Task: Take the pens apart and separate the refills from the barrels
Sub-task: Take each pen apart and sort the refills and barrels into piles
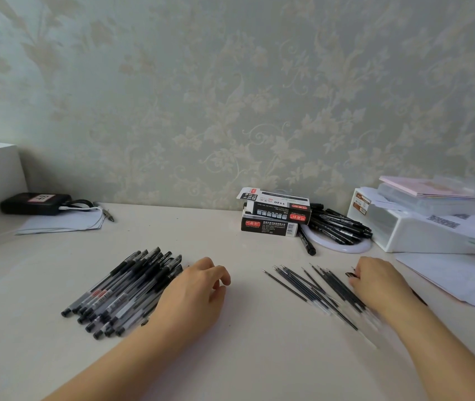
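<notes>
A pile of several capped black gel pens (123, 293) with clear barrels lies on the left of the white table (248, 337). My left hand (194, 290) rests at the pile's right edge, fingers loosely curled, holding nothing that I can see. Several thin dark refills (311, 285) lie spread out on the right. My right hand (378, 282) lies over the right end of the refills, blurred; a small dark piece (349, 274) shows at its fingertips. Whether the fingers grip it cannot be told.
Two stacked black pen boxes (274, 215) stand at the back, with a heap of black markers (337, 227) on a white ring beside them. A white plastic box (421, 230) and papers (456, 279) sit at the right. A black device (35, 203) on paper lies back left.
</notes>
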Action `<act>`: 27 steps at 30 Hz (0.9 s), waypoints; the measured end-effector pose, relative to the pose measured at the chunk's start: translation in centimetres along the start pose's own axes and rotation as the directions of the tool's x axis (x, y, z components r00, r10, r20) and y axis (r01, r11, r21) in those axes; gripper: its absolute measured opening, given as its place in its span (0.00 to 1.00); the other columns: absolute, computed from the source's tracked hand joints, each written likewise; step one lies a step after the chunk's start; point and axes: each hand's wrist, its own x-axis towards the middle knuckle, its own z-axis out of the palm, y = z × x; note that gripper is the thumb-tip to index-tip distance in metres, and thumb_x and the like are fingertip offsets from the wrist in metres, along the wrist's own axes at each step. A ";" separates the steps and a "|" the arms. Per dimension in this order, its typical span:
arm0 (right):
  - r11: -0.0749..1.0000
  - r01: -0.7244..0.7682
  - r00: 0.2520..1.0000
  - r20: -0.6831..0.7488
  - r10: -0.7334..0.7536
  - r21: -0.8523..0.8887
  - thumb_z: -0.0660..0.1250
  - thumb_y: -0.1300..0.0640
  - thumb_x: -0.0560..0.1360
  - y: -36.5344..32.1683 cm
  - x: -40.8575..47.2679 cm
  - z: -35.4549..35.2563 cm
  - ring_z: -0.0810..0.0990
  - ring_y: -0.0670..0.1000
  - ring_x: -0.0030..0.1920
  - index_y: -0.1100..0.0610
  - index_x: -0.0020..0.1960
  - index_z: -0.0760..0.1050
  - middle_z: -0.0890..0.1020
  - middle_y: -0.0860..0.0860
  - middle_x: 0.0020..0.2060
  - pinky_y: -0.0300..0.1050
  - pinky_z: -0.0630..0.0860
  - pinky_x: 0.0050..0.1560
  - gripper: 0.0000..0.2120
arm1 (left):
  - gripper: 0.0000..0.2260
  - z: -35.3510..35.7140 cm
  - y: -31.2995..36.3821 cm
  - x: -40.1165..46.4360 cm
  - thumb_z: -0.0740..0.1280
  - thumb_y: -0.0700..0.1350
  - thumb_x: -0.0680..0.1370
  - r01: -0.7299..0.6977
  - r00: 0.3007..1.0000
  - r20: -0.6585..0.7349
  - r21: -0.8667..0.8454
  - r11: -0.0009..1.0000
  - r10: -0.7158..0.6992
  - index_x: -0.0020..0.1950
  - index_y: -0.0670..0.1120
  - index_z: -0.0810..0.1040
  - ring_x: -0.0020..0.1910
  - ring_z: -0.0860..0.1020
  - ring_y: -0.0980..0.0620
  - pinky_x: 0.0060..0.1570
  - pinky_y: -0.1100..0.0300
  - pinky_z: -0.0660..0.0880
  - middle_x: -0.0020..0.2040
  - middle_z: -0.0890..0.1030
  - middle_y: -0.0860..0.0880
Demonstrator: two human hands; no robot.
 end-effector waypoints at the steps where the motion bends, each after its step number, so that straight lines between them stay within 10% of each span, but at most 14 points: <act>1: 1.000 -0.010 1.000 -0.009 0.010 -0.006 0.61 0.56 0.80 -0.3 -0.1 -0.1 0.77 0.54 0.44 0.57 0.43 0.67 0.76 0.52 0.42 0.44 0.70 0.38 0.08 | 0.08 0.0 0.0 0.0 0.61 0.45 0.78 -0.002 1.000 0.001 0.000 1.000 0.002 0.53 0.55 0.78 0.32 0.70 0.60 0.35 0.64 0.69 0.46 0.73 0.58; 7: 0.933 0.201 0.926 -0.370 -0.081 0.299 0.61 0.54 0.80 -3.1 -1.6 -2.5 0.73 0.49 0.33 0.56 0.48 0.69 0.75 0.47 0.32 0.42 0.64 0.29 0.06 | 0.08 -0.1 0.2 0.0 0.61 0.46 0.78 -0.010 1.000 -0.011 -0.021 1.000 0.009 0.52 0.55 0.78 0.33 0.70 0.60 0.35 0.65 0.68 0.46 0.73 0.59; 11: 0.326 0.050 0.983 0.011 -0.183 0.944 0.64 0.59 0.80 -6.8 -3.7 -3.3 0.71 0.47 0.28 0.58 0.49 0.77 0.79 0.51 0.34 0.37 0.67 0.26 0.04 | 0.07 0.2 0.2 -0.1 0.62 0.46 0.78 -0.018 0.999 -0.040 -0.071 0.997 0.015 0.49 0.55 0.78 0.33 0.71 0.61 0.36 0.65 0.70 0.43 0.74 0.58; 19: -0.362 -0.403 0.900 0.291 -0.325 0.840 0.66 0.61 0.78 -12.9 -6.6 0.4 0.77 0.48 0.30 0.63 0.49 0.76 0.74 0.54 0.36 0.40 0.78 0.35 0.04 | 0.18 0.2 1.2 0.0 0.59 0.61 0.78 -0.044 0.999 -0.039 -0.319 0.947 0.033 0.40 0.49 0.78 0.34 0.77 0.56 0.37 0.60 0.73 0.35 0.81 0.54; 22: -0.390 -0.356 0.919 0.244 -0.308 0.849 0.67 0.58 0.78 -13.1 -6.1 1.2 0.80 0.49 0.35 0.61 0.49 0.75 0.76 0.53 0.35 0.43 0.79 0.42 0.06 | 0.18 0.1 1.8 -0.2 0.60 0.69 0.73 0.069 0.992 0.123 -0.545 0.835 -0.001 0.44 0.57 0.78 0.32 0.78 0.59 0.37 0.61 0.76 0.37 0.83 0.55; 27: -0.164 -0.183 0.899 0.098 -0.427 0.969 0.70 0.56 0.74 -12.0 -5.5 2.0 0.81 0.52 0.42 0.60 0.49 0.73 0.79 0.54 0.39 0.42 0.79 0.43 0.10 | 0.03 0.3 1.8 -0.1 0.66 0.48 0.78 0.086 0.990 0.142 -0.537 0.839 -0.011 0.51 0.55 0.76 0.32 0.78 0.58 0.29 0.67 0.71 0.40 0.82 0.56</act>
